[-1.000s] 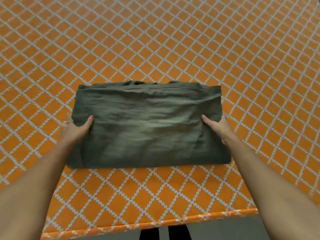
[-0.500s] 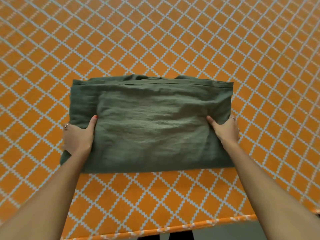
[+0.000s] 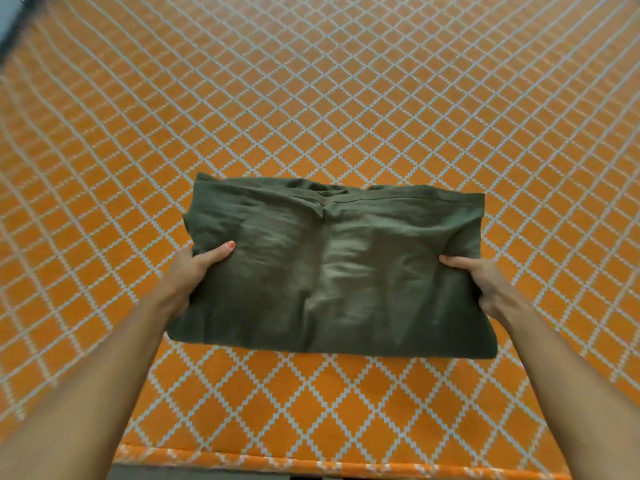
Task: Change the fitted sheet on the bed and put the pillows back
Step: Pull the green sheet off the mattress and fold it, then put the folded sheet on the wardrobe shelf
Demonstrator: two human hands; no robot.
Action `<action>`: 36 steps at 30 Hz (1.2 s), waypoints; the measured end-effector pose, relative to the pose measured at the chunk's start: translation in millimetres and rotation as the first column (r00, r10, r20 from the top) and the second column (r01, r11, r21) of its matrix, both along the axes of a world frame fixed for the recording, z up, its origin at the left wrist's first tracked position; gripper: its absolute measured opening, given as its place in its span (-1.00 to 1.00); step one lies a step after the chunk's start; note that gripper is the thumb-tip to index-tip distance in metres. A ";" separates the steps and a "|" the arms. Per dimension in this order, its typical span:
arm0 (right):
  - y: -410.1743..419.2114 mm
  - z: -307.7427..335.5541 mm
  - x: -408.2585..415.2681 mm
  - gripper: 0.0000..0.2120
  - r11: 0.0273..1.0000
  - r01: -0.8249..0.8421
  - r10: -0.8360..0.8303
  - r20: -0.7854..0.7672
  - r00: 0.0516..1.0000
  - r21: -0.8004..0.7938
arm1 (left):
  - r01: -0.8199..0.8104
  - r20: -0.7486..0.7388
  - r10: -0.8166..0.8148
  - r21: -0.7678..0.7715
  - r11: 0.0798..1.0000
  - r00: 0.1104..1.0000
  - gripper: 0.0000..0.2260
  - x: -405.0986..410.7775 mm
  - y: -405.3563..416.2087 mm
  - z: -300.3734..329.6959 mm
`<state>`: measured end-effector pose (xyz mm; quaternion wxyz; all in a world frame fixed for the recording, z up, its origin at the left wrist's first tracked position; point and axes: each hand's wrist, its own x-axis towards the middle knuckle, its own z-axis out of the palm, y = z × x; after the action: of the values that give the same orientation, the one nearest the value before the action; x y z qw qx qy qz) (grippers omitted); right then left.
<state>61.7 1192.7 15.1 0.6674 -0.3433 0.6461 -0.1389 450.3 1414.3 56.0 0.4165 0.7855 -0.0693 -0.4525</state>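
I had the folded olive-green fitted sheet gripped at both short ends: my left hand clamped on its left edge with the thumb laid on top, my right hand pinching the right edge the same way, the two hands well apart with the bundle between them. It sat near the foot edge of the bed, over the orange bed cover with its white diamond lattice, and from the buckle down its middle I judged it was being lifted, though motion blur made it hard to say whether the underside was touching the cover. I took this for the early step, bringing out the fresh sheet; next it would need shaking open and a corner found. The cloth looked soft, matte and crinkled, linen-like, a thick rectangle with a stitched hem along its far edge. No pillows were in view.
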 end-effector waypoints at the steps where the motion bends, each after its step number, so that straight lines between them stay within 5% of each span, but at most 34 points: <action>1: 4.4 10.9 1.5 -0.66 1.000 -0.011 0.011 0.009 1.000 -0.016 | -0.013 0.015 0.013 -0.016 1.000 1.000 -0.55 -4.7 9.7 10.9; 4: 29.6 62.3 10.6 -0.65 0.997 -0.067 0.070 0.064 0.995 -0.049 | -0.098 0.034 0.099 -0.037 0.995 0.995 -0.61 -19.1 45.5 67.8; 8: 66.8 118.8 25.5 -0.33 0.987 -0.147 0.154 0.164 0.974 -0.057 | -0.194 0.099 0.202 -0.082 0.978 0.974 -0.67 -27.1 106.2 140.2; 13: 121.1 178.3 53.7 -0.51 0.966 -0.241 0.257 0.220 0.941 -0.098 | -0.265 0.223 0.289 -0.133 0.955 0.931 -0.87 -21.2 199.0 211.0; 16: 146.2 201.6 84.5 -0.30 0.939 -0.333 0.345 0.220 0.913 -0.090 | -0.336 0.261 0.364 -0.145 0.931 0.894 -0.85 -7.3 251.9 238.4; 19: 175.8 227.3 136.2 -0.19 0.886 -0.446 0.463 0.216 0.860 -0.126 | -0.408 0.281 0.440 -0.167 0.898 0.853 -0.64 17.4 310.8 257.9; 28: 328.6 278.8 331.9 -0.71 0.796 -0.551 0.590 0.115 0.800 -0.251 | -0.545 0.368 0.578 -0.202 0.814 0.728 -0.42 124.1 504.1 262.8; 36: 460.0 294.8 495.1 -0.91 0.702 -0.661 0.701 0.092 0.707 -0.267 | -0.674 0.437 0.673 -0.181 0.716 0.597 -0.50 214.6 630.8 267.2</action>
<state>556.8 1652.6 309.9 0.6874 -0.6135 0.3882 0.0187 664.9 2045.1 323.3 0.5246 0.8390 0.1332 -0.0556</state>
